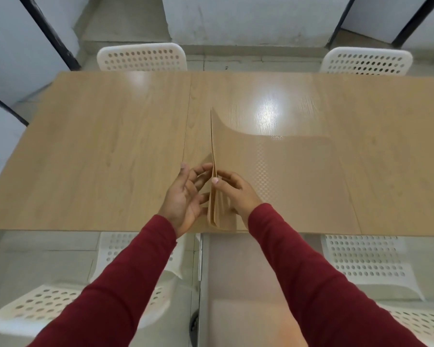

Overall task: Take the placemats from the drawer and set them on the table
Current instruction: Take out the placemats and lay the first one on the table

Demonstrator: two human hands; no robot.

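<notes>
A thin stack of tan placemats (281, 171) lies on the wooden table (98, 151), right of the middle seam. Its left edge is lifted upright, so the sheets curve up from the tabletop. My right hand (233, 191) pinches that raised edge near the table's front, thumb on the left face and fingers behind. My left hand (186, 196) is just left of the raised edge with fingers spread and relaxed, fingertips close to or touching the sheets. No drawer is in view.
White perforated chairs stand around the table: two at the far side (142, 57) (366, 61), two at the near side (60, 304) (366, 264). Grey floor and white wall panels with black frames lie beyond. The table's front edge runs just below my wrists.
</notes>
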